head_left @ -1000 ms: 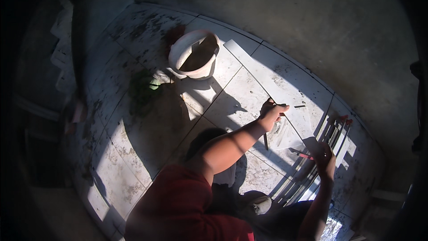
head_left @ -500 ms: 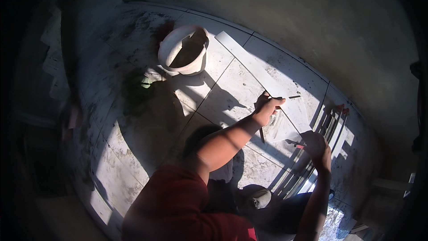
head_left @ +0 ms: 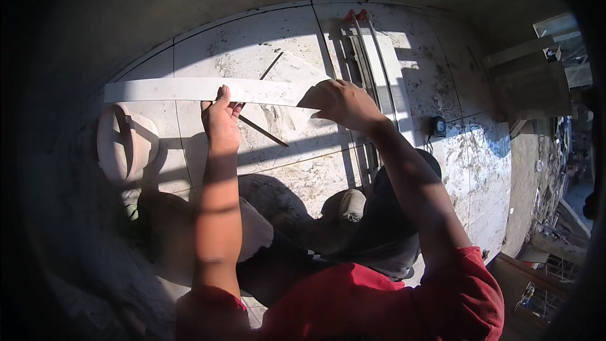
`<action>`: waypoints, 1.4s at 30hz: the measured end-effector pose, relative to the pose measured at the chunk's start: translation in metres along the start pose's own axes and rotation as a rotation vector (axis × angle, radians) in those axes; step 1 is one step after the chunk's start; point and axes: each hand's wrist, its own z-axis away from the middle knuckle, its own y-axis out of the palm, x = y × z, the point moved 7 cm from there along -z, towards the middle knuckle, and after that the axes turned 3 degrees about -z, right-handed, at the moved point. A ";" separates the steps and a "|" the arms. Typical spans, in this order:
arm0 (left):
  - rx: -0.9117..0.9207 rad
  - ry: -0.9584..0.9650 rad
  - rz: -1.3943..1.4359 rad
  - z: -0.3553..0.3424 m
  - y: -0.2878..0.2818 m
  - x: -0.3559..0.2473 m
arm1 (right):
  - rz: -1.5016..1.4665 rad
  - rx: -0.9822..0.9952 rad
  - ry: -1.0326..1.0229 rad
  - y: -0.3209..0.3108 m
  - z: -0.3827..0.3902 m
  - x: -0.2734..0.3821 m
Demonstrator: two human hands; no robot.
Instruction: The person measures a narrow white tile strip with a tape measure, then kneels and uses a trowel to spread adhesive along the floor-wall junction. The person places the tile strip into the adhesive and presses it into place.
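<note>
White and flat, a long strip [head_left: 167, 90] is held above the tiled floor [head_left: 290, 25], pinched near its middle by the left hand [head_left: 222, 127], thumb laid across its face; its right end is clasped by the right hand [head_left: 350, 106], back turned upward. The left forearm is extended straight ahead, the right is angled inward; beside the strip's left end a pale bucket [head_left: 112, 151] is seen

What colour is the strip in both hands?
White; the strip shows best in the head view.
</note>
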 end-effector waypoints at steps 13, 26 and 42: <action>0.101 0.054 0.064 -0.008 -0.015 -0.003 | -0.564 -0.339 0.000 -0.157 0.068 -0.088; -0.135 0.273 -0.248 0.036 -0.031 -0.010 | 0.052 -0.372 1.422 -0.036 0.265 -0.483; 0.071 0.333 -0.318 0.060 0.044 -0.010 | 0.257 -0.498 1.008 0.000 0.202 -0.360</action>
